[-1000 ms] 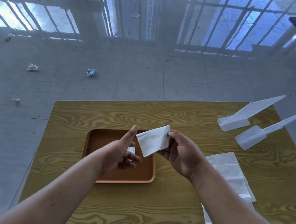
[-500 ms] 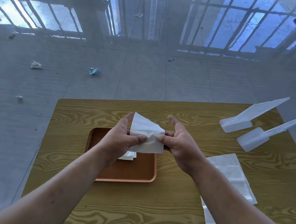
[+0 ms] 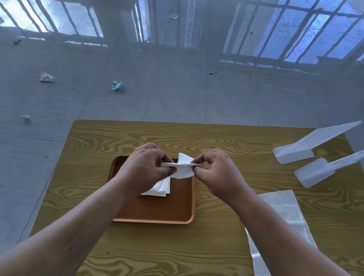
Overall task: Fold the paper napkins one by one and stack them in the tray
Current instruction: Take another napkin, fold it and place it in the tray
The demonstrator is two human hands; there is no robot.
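Both pinched on the napkin (image 3: 183, 167): your L hand (image 3: 146, 167) & R hand (image 3: 216, 175), w/ tray (image 3: 184, 217) and folded stack (image 3: 159, 189) just below. Uneven pull could skew or tear that crease.

Both hands hang over the far half of the tray (image 3: 118, 165), left hand (image 3: 146, 167) and right hand (image 3: 217, 174) pinching one napkin (image 3: 183, 170) between them. Under the left hand sits the folded stack (image 3: 159, 189). The tray's near half is bare. Right side of the bench (image 3: 169, 249) is crowded: loose napkins (image 3: 283, 209) beside the right forearm, two white holders (image 3: 294, 151) at the far corner. The left strip and far edge are open wood.
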